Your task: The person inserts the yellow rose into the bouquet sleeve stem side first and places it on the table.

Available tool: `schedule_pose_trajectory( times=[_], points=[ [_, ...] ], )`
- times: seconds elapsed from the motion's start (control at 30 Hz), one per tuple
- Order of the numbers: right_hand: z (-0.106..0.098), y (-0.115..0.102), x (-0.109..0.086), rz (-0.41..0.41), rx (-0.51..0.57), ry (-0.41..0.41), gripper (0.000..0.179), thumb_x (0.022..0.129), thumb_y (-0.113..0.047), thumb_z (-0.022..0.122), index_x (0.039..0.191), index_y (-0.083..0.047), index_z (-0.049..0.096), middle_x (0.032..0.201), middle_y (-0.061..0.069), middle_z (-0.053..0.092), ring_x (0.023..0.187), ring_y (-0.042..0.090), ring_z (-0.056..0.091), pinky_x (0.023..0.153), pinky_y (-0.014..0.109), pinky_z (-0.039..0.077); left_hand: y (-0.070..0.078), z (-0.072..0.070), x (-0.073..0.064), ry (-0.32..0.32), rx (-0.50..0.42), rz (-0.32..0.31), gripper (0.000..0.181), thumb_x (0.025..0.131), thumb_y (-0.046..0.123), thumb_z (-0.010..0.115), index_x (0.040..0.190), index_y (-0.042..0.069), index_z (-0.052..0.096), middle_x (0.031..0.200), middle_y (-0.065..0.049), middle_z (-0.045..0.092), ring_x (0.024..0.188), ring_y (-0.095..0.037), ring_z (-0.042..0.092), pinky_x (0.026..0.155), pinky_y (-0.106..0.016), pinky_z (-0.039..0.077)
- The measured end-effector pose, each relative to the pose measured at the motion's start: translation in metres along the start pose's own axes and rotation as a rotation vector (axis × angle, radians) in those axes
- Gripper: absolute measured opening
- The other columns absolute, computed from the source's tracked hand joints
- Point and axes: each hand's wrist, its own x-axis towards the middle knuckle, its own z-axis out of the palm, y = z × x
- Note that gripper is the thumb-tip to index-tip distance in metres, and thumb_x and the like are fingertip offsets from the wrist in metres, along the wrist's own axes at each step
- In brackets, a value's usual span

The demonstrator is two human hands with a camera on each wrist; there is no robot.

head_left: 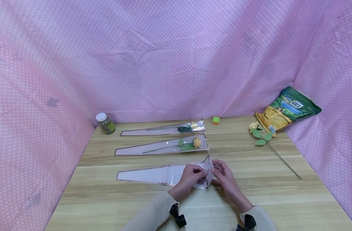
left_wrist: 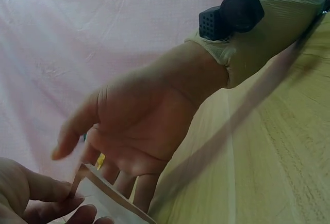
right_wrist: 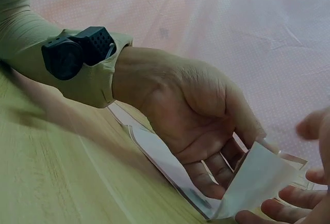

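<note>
A tapered white flower sleeve (head_left: 144,175) with a brown border lies at the front, its wide mouth raised at the right. My left hand (head_left: 190,175) pinches the edge of that mouth between thumb and fingers. At the same end, my right hand (head_left: 225,179) has its thumb apart and its fingers loosely extended beside the raised flap (right_wrist: 260,177). In the left wrist view, the fingers of the right hand (left_wrist: 147,121) pass partly behind the sleeve's edge. Farther back lie two similar sleeves, the nearer one (head_left: 129,150) with a yellow rose (head_left: 196,142) inside.
A loose pale rose (head_left: 261,136) with a long stem lies at the right. Behind it a green and yellow bag (head_left: 288,109) leans on the pink dotted cloth. A white-lidded jar (head_left: 106,124) stands back left, and a small green and orange block (head_left: 215,120) sits at the back.
</note>
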Motion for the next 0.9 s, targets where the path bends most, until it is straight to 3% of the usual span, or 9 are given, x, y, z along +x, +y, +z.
schedule_pose_trajectory(
  times=[0.3, 0.5, 0.67, 0.9],
  points=[
    [-0.008, 0.004, 0.006, -0.017, -0.055, 0.038, 0.049, 0.094, 0.004, 0.056, 0.140, 0.005, 0.038, 0.134, 0.028, 0.053, 0.097, -0.003, 0.063, 0.076, 0.027, 0.060, 0.000, 0.003, 0.002, 0.054, 0.061, 0.015, 0.012, 0.083, 0.003, 0.067, 0.088, -0.007, 0.071, 0.073, 0.001, 0.063, 0.067, -0.010, 0.058, 0.064, -0.025, 0.053],
    [-0.018, 0.007, 0.011, -0.079, -0.130, 0.036, 0.048, 0.091, 0.008, 0.059, 0.135, 0.009, 0.042, 0.123, 0.026, 0.060, 0.092, -0.002, 0.065, 0.073, 0.024, 0.059, 0.001, 0.006, 0.004, 0.102, 0.083, 0.051, 0.008, 0.081, 0.002, 0.066, 0.084, -0.005, 0.070, 0.072, 0.000, 0.062, 0.066, -0.011, 0.055, 0.061, -0.022, 0.048],
    [-0.027, 0.012, 0.017, -0.151, -0.256, 0.022, 0.039, 0.088, 0.007, 0.064, 0.124, 0.010, 0.051, 0.120, 0.031, 0.060, 0.092, 0.000, 0.064, 0.073, 0.022, 0.057, -0.001, 0.009, 0.006, 0.129, 0.114, 0.060, 0.007, 0.083, 0.003, 0.067, 0.083, -0.003, 0.070, 0.074, -0.001, 0.064, 0.066, -0.009, 0.055, 0.061, -0.020, 0.048],
    [-0.037, 0.016, 0.024, -0.282, -0.555, 0.010, 0.016, 0.084, 0.002, 0.073, 0.097, -0.007, 0.068, 0.120, 0.016, 0.067, 0.103, 0.012, 0.063, 0.080, 0.020, 0.052, -0.001, 0.012, 0.008, 0.164, 0.204, 0.096, 0.005, 0.081, 0.004, 0.068, 0.079, 0.001, 0.071, 0.072, 0.000, 0.064, 0.067, -0.005, 0.054, 0.061, -0.018, 0.045]
  ],
)
